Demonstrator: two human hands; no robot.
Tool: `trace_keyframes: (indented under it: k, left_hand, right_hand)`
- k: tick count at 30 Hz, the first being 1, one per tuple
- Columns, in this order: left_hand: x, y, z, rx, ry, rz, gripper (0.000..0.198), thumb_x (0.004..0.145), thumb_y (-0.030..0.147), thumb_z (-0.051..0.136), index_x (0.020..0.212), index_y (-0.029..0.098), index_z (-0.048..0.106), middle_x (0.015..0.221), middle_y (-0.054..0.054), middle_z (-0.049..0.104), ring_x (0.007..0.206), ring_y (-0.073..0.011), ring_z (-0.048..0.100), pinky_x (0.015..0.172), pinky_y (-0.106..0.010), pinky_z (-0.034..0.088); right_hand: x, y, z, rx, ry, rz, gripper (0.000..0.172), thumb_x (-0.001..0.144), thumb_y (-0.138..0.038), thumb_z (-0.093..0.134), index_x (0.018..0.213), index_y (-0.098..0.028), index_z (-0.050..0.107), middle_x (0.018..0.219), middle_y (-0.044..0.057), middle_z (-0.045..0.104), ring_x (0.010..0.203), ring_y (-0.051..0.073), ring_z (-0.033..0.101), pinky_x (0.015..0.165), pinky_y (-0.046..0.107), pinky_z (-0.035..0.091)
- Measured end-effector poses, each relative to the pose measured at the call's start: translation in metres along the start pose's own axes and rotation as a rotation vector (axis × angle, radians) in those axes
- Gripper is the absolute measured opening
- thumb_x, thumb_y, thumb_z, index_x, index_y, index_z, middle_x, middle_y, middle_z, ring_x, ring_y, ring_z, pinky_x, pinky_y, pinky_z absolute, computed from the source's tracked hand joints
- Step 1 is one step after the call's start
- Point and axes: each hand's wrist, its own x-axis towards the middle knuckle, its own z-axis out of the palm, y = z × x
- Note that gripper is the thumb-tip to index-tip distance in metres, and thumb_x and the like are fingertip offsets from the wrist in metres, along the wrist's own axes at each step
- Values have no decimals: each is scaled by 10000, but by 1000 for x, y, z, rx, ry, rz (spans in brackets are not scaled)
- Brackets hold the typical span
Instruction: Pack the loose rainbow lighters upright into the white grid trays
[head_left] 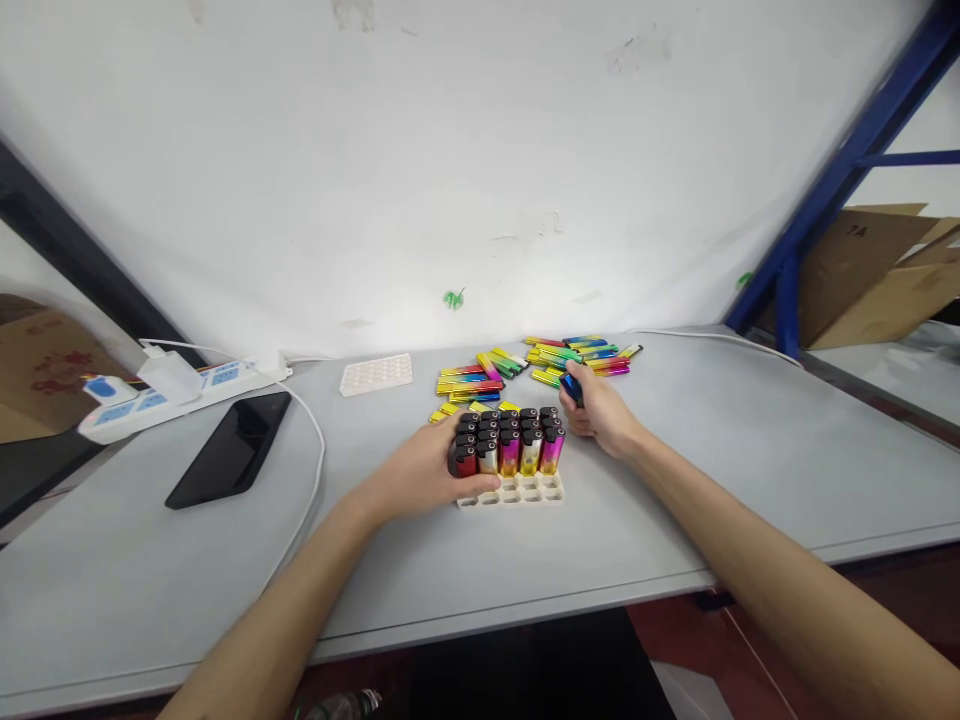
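A white tray (553, 492) with rows of holes stands near the middle of the table. Several lighters (509, 452) with black tops and shiny red, silver, pink and yellow bodies stand upright in its back rows, while the front holes are bare. My left hand (424, 470) is closed around the tray's left side, its thumb along the front of the lighters and its fingertips partly hidden behind them. To the right and behind the tray, my right hand (604, 412) grips a dark blue lighter (572, 389), raised by the thumb.
Loose shiny lighters lie in a left pile (472, 380) and a right pile (592, 352) near the wall. A second white tray (376, 375) lies at the back. Left are a black phone (229, 450), a power strip (187, 390) and a white cable (319, 450).
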Motion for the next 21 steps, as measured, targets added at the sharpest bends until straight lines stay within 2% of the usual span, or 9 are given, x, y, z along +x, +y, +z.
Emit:
trace_keyframes:
  k: [4,10,15,18,21]
  left_hand:
    - [0,1,0,-10,-10,-8,491,744,458,734,1147,220,588,1073,-37,690,942,-237,644,796,-332,514]
    - [0,0,0,2,-12,-3,491,746,468,732,1144,220,588,1081,-33,685,947,-235,642,815,-336,506]
    - [0,0,0,-2,-16,-4,477,750,469,728,1135,225,589,1073,-29,687,944,-235,644,800,-333,509]
    - [0,-1,-1,-21,-20,6,508,739,477,741,1151,224,586,1092,-35,683,963,-237,638,817,-335,508]
    - [0,-1,-1,-53,-36,7,566,731,471,752,1208,231,566,1093,-36,683,960,-233,640,824,-334,509]
  right_hand:
    - [0,1,-1,-23,-13,-17,578,858,-665,462,512,-209,380,420,-80,188,368,55,132,363,222,112]
    - [3,6,-3,-53,-34,-32,504,901,-491,412,485,-208,377,410,-67,206,361,58,125,363,228,104]
    - [3,6,-4,-69,-13,-43,505,898,-512,419,494,-211,393,406,-72,200,364,61,120,364,230,112]
    - [0,3,-2,-88,-5,-47,542,893,-613,430,552,-194,481,428,-65,245,370,69,182,371,232,166]
    - [-4,-3,0,-104,-24,-146,553,887,-676,423,682,-187,581,496,-34,386,417,92,338,418,241,300]
